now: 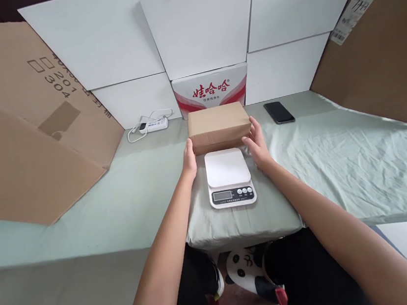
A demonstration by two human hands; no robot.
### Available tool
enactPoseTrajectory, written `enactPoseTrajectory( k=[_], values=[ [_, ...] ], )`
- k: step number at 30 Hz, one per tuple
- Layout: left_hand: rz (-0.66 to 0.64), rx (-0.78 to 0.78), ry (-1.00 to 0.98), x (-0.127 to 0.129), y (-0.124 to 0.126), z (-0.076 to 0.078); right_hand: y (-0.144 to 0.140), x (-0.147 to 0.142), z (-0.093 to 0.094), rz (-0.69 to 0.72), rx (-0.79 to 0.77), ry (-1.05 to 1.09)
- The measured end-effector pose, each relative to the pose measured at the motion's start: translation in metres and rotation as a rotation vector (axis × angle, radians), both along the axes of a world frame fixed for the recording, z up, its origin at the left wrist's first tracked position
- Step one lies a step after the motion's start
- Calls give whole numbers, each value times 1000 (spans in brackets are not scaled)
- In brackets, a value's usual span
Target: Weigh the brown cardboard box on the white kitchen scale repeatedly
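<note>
I sit at a bench (129, 216) draped in a pale green cloth that wrinkles toward the right side and folds down over the near edge in front of my knees. My left hand (189, 160) presses flat against the left end of a plain brown cardboard box (218, 126), and my right hand (256, 143) cups its right end with the fingers spread, so the box is clamped between my two palms. The box sits just behind a white kitchen scale (228, 175), whose platform is bare and whose display and buttons face me; I cannot tell whether the box rests on the cloth or is lifted slightly off it. Behind it stands a red and white carton (210, 88) with printed characters, under a wall of white panels (101, 41). A white power strip (153, 124) with its coiled cord lies at the back left, and a dark phone (279, 112) lies flat at the back right. Large brown cardboard sheets (12, 136) lean in from the left, and another one (379, 46) from the right, closing the space in.
</note>
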State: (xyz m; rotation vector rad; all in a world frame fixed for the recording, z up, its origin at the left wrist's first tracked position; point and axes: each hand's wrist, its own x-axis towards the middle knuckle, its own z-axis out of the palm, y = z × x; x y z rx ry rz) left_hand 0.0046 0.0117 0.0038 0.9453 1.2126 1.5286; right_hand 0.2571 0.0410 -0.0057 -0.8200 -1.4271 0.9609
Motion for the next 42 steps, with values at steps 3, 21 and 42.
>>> enactPoseTrajectory(
  k=[3,21,42],
  values=[
    [-3,37,-3,-1,-5,3,0,6,-2,-17,-40,20],
    [-55,101,91,-7,-7,0,-6,11,-4,6,-7,-48],
    [50,278,185,11,-92,26,-115,35,23,-207,199,-138]
  ],
)
